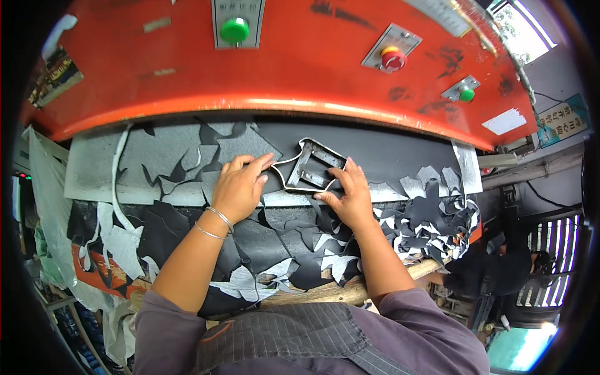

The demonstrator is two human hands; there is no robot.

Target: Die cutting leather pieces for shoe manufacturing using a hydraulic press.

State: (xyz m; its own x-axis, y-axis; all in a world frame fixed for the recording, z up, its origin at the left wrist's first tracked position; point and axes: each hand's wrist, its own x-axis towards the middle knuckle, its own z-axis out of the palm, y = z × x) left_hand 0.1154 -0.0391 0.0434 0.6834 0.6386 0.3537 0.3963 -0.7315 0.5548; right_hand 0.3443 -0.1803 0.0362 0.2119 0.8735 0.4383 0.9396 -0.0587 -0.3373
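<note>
A metal cutting die (310, 166), an outline frame with inner bars, lies on black sheet material (387, 157) under the red press head (281, 69). My left hand (240, 186) rests flat on the sheet with its fingertips touching the die's left edge. My right hand (348, 190) grips the die's right side between thumb and fingers. Two thin bangles sit on my left wrist.
Black and grey offcuts (431, 219) pile up to the right and along the front edge of the wooden bench (337, 292). The press head carries a green button (234, 29), a red stop button (393, 59) and another green button (466, 94). Another person sits at the lower right (500, 269).
</note>
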